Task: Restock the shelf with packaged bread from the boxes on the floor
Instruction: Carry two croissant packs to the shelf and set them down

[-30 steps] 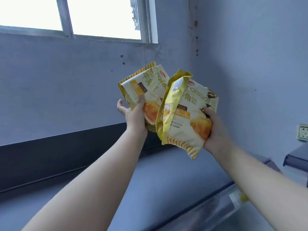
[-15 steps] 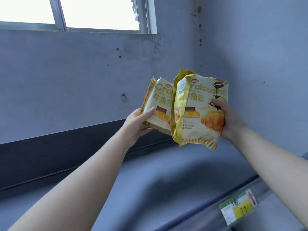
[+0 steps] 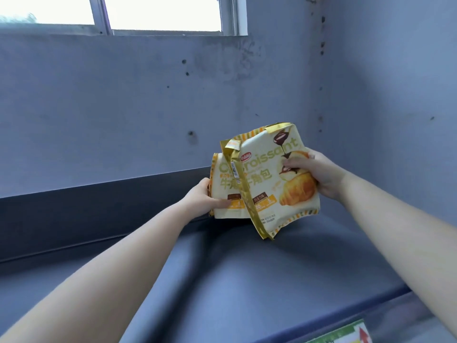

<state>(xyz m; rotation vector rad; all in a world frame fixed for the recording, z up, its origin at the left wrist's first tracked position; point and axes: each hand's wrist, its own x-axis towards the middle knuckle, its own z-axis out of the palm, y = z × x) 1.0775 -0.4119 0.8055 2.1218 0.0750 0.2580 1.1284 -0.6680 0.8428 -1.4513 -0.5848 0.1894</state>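
A: Left hand (image 3: 201, 198)?
B: Fingers pinching rear bag (image 3: 226, 194), low over shelf (image 3: 247, 268) by the back wall.
A: Right hand (image 3: 319, 174)?
B: Fingers gripping front bag (image 3: 279, 184), overlapping the rear one

Two cream-and-yellow plastic croissant packets, upright, overlapping, at the back of the grey shelf (image 3: 247, 280). Front packet (image 3: 284, 184): tilted, gold side seam, croissant picture. Rear packet (image 3: 226, 191): partly hidden behind it, to its left.
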